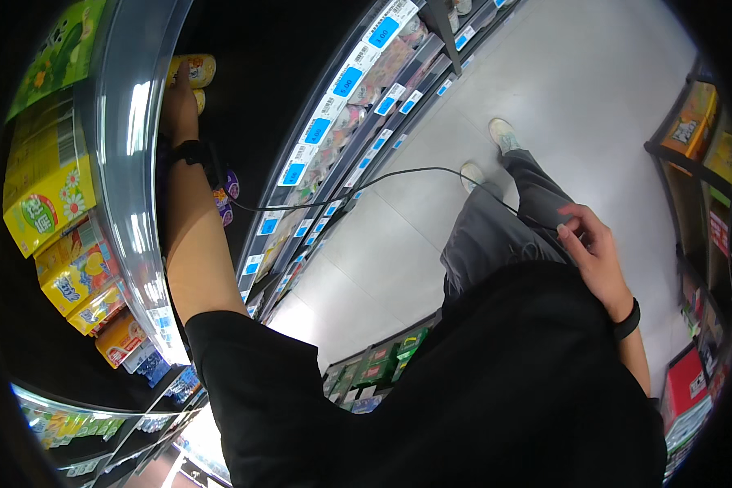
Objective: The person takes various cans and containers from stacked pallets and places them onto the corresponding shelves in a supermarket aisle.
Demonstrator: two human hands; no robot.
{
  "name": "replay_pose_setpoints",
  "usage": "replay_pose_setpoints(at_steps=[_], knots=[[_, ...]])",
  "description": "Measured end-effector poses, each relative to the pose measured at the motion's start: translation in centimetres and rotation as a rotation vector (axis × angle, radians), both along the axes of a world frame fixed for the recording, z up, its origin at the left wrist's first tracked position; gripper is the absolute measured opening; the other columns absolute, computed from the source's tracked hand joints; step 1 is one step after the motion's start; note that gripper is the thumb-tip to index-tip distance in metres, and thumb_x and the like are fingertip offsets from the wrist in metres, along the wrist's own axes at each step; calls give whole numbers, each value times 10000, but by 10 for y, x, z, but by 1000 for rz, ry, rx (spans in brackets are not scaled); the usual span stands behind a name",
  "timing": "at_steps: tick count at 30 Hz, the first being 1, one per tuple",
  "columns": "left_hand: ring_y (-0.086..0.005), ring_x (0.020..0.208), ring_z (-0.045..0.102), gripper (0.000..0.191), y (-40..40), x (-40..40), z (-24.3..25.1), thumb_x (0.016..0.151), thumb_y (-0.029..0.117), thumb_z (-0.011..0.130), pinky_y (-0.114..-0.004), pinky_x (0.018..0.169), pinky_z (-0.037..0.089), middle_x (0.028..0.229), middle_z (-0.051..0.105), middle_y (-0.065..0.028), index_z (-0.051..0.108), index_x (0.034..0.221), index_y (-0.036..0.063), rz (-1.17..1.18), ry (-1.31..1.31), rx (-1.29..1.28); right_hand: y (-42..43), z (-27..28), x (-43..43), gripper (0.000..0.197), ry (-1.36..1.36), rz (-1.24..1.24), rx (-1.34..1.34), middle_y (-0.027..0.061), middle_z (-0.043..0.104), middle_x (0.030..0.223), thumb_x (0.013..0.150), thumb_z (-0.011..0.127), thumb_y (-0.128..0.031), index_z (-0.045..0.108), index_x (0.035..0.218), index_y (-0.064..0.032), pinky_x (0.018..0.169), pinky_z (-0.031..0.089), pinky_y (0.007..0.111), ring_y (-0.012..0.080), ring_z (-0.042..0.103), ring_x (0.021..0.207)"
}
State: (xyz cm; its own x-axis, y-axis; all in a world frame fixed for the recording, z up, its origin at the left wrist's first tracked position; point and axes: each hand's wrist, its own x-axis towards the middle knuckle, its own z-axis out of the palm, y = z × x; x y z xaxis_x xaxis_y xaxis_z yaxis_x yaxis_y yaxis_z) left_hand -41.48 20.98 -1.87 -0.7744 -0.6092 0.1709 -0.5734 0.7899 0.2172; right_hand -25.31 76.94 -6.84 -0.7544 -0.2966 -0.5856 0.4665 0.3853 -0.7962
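My left hand (pixel 182 104) reaches deep into a dark shelf bay, its fingers laid around a yellow packaged container (pixel 200 70). Part of that hand is in shade and behind the shelf's clear front edge. A second yellow container (pixel 200 101) shows just beside it. Purple packages (pixel 230 186) stand near my left wrist, which wears a black band. My right hand (pixel 590 250) hangs before my body with thumb and forefinger close together. A thin black cable (pixel 402 173) runs from my left wrist towards the right fingertips; whether they pinch it is unclear.
The upper shelf (pixel 119 122) on the left carries yellow and green boxes (pixel 49 195). Below my left arm, a shelf edge with price tags (pixel 317 130) fronts packaged goods. Another stocked rack (pixel 677 152) stands at right. Grey floor (pixel 366 256) lies between.
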Motion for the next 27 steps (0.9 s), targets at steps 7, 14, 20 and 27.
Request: replay_pose_setpoints(at_steps=[7, 14, 20, 27], knots=[[-330, 1154, 554, 641, -21, -6, -10, 913, 499, 509, -435, 968, 422, 1303, 538, -172, 390, 1406, 107, -189, 104, 15, 2, 22, 43, 189, 111, -28, 33, -17, 499, 706, 902, 607, -83, 564, 1068, -6, 563, 357, 219, 67, 448, 661], [-396, 1278, 414, 630, 91, 24, 2, 907, 427, 548, -494, 1067, 292, 1376, 446, -227, 395, 1391, 53, -266, 91, -272, 14, 46, 54, 186, 132, -98, 37, -10, 509, 722, 906, 597, -76, 572, 1077, -8, 577, 373, 217, 67, 456, 660], [-355, 1121, 505, 286, 246, 129, -15, 803, 112, 664, -441, 979, 377, 1213, 543, -183, 640, 1079, 39, -837, 401, 89, 46, 28, 54, 191, 210, -280, -80, -25, 506, 744, 895, 607, -53, 582, 1078, -6, 587, 381, 212, 52, 449, 666], [-340, 788, 594, 116, 398, 177, -69, 839, -17, 603, -398, 716, 479, 855, 614, -170, 644, 948, -21, -960, 75, 591, 140, 16, 20, 232, 422, -291, -100, 78, 621, 776, 904, 606, -127, 581, 1106, -16, 664, 491, 285, 148, 592, 705]])
